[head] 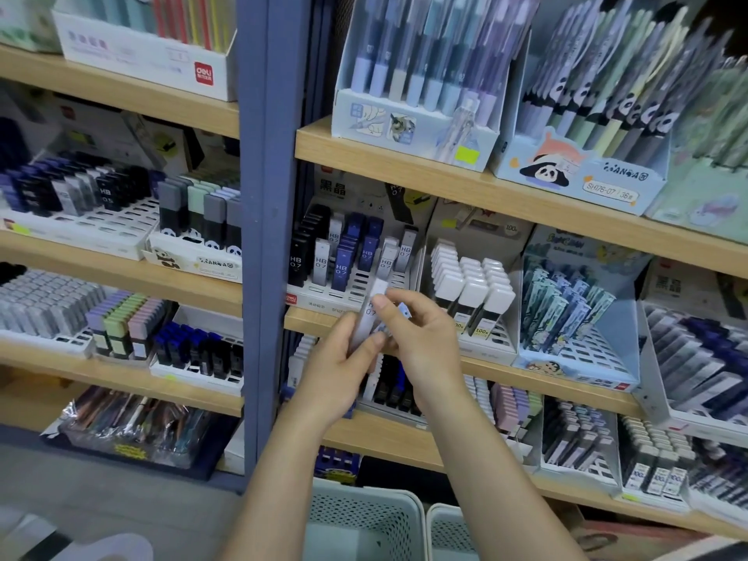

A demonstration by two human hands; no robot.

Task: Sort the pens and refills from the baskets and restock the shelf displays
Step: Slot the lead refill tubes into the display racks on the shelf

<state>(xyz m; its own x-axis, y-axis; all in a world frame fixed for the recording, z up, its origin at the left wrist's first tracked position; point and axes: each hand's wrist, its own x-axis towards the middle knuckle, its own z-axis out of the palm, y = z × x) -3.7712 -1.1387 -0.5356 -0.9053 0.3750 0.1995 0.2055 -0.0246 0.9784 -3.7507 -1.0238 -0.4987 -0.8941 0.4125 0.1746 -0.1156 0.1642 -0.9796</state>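
Note:
My left hand grips a small stack of slim lead refill cases, mostly grey-white, one marked HB 07. My right hand pinches the top of the same stack from the right, thumb on the front case, with a blue-tipped case under its fingers. Both hands are in front of the white slotted refill tray on the second shelf, which stands black, grey and blue HB 07 cases upright; several front slots are bare. Two pale perforated baskets sit below my arms; their contents are hidden.
Wooden shelves run on both sides of a blue upright post. Pen display boxes fill the top shelf, a white-capped refill tray stands right of my hands, and more refill trays fill the lower shelves.

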